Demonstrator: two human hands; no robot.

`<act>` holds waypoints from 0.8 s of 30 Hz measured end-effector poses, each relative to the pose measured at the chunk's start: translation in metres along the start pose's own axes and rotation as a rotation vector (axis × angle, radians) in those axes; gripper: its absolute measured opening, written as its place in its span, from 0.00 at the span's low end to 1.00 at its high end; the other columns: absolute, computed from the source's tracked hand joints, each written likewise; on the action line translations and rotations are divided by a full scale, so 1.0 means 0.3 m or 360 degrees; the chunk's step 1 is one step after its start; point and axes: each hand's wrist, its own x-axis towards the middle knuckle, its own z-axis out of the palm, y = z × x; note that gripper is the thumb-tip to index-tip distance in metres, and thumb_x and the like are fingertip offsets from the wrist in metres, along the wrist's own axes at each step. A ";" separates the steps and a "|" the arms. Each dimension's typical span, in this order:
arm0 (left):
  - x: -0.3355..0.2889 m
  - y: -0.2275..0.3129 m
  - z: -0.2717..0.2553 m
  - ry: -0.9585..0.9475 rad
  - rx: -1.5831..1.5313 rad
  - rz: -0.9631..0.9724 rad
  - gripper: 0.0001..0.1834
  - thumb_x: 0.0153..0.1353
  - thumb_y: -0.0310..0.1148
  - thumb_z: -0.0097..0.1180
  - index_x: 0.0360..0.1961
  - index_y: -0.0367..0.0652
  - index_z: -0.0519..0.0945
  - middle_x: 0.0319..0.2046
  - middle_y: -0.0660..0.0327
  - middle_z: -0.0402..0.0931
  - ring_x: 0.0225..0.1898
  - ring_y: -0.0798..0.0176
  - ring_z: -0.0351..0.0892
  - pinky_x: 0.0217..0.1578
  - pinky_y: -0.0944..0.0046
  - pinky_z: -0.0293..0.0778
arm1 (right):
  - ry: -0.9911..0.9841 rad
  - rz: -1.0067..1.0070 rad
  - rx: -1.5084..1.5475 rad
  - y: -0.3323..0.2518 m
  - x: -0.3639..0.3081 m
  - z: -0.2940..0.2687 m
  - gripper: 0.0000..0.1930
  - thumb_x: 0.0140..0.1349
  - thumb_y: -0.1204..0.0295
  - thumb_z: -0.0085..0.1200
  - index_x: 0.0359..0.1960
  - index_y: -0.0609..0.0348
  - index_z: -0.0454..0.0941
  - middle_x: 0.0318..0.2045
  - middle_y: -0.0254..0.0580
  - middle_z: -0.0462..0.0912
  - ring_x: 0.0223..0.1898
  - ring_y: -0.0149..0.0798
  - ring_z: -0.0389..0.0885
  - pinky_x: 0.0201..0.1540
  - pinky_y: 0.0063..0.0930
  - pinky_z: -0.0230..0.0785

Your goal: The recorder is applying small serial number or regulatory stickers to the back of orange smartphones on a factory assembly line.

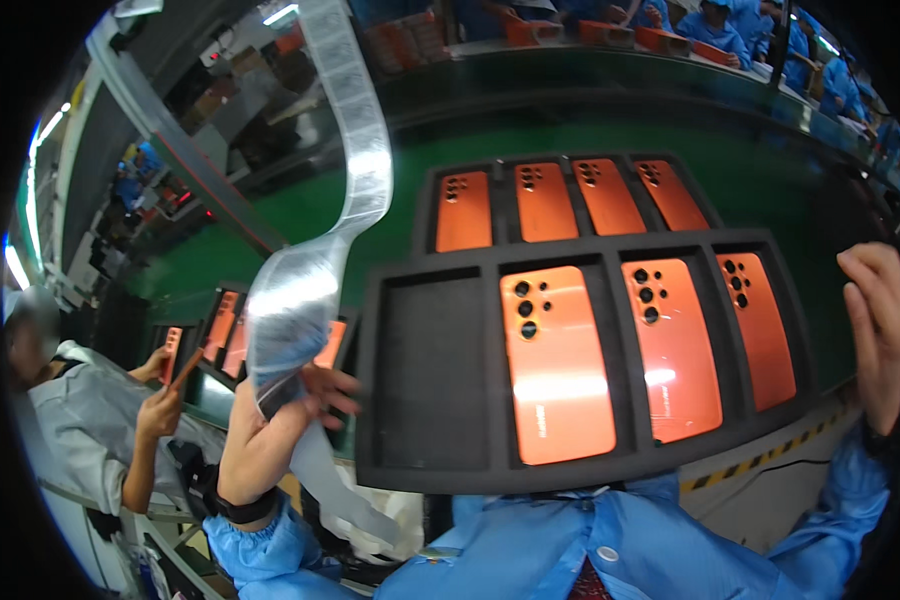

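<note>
A long strip of clear plastic film [362, 150] comes down from above and twists over my left hand [295, 415], its lower end trailing beneath. My left hand is closed on this film, to the left of the near black foam tray [425, 480]. Three orange phones lie back side up in that tray: a left one [560, 370], a middle one [673, 350] and a right one [760, 330]. In its leftmost slot [432, 370] the dark bottom shows. My right hand [880, 325] is raised beyond the tray's right end, open, fingers slightly bent, holding nothing.
Behind stands another black foam tray [505, 163] with several orange phones, on a green conveyor belt [390, 180]. At left, a co-worker [120, 430] holds an orange phone [173, 352] near more phones. A metal post [170, 140] slants down at upper left.
</note>
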 end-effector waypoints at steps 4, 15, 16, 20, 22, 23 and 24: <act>-0.017 0.073 0.023 -0.0830 -0.0881 -0.0333 0.15 0.47 0.26 0.50 0.37 0.32 0.68 0.47 0.28 0.67 0.50 0.38 0.72 0.49 0.49 0.72 | 0.0148 -0.0864 0.0615 -0.251 0.219 -0.033 0.16 0.54 0.70 0.55 0.44 0.62 0.75 0.38 0.47 0.75 0.39 0.43 0.74 0.39 0.32 0.66; -0.035 -0.092 0.210 -0.0978 -0.1218 -0.0312 0.26 0.53 0.17 0.38 0.57 0.36 0.63 0.49 0.57 0.69 0.51 0.64 0.71 0.53 0.64 0.68 | 0.0122 -0.1140 0.1387 -0.623 0.298 0.287 0.19 0.40 0.69 0.62 0.37 0.64 0.76 0.36 0.44 0.74 0.34 0.45 0.74 0.35 0.35 0.68; -0.030 -0.105 0.222 -0.1036 -0.1238 -0.0247 0.26 0.54 0.17 0.38 0.57 0.37 0.62 0.48 0.58 0.69 0.51 0.65 0.71 0.53 0.64 0.68 | 0.0075 -0.1133 0.1359 -0.626 0.292 0.284 0.19 0.40 0.70 0.63 0.37 0.64 0.76 0.35 0.44 0.75 0.34 0.46 0.74 0.34 0.35 0.68; -0.064 -0.142 0.291 -0.0926 -0.1468 -0.0278 0.27 0.54 0.16 0.42 0.58 0.36 0.60 0.52 0.58 0.67 0.56 0.63 0.67 0.58 0.61 0.62 | -0.0048 -0.1216 0.1384 -0.608 0.276 0.319 0.18 0.41 0.72 0.63 0.37 0.63 0.77 0.35 0.43 0.76 0.34 0.45 0.73 0.34 0.35 0.67; -0.064 -0.149 0.296 -0.0891 -0.1543 -0.0350 0.26 0.56 0.18 0.44 0.58 0.37 0.61 0.51 0.59 0.67 0.55 0.65 0.67 0.57 0.62 0.63 | -0.0038 -0.1198 0.1374 -0.610 0.274 0.324 0.16 0.41 0.73 0.63 0.35 0.61 0.78 0.34 0.41 0.76 0.33 0.43 0.73 0.33 0.34 0.67; -0.070 -0.153 0.292 -0.0907 -0.1542 -0.0349 0.26 0.56 0.18 0.44 0.58 0.37 0.61 0.51 0.59 0.67 0.55 0.65 0.67 0.57 0.62 0.63 | 0.0033 -0.1204 0.1363 -0.623 0.276 0.328 0.15 0.40 0.73 0.63 0.33 0.60 0.79 0.33 0.39 0.77 0.34 0.41 0.73 0.33 0.33 0.67; -0.093 -0.158 0.286 -0.0880 -0.1712 -0.0338 0.23 0.60 0.24 0.42 0.58 0.37 0.61 0.51 0.59 0.67 0.55 0.64 0.67 0.56 0.61 0.62 | 0.0014 -0.1173 0.1351 -0.634 0.265 0.323 0.15 0.40 0.73 0.63 0.33 0.60 0.79 0.33 0.39 0.77 0.34 0.41 0.73 0.33 0.33 0.67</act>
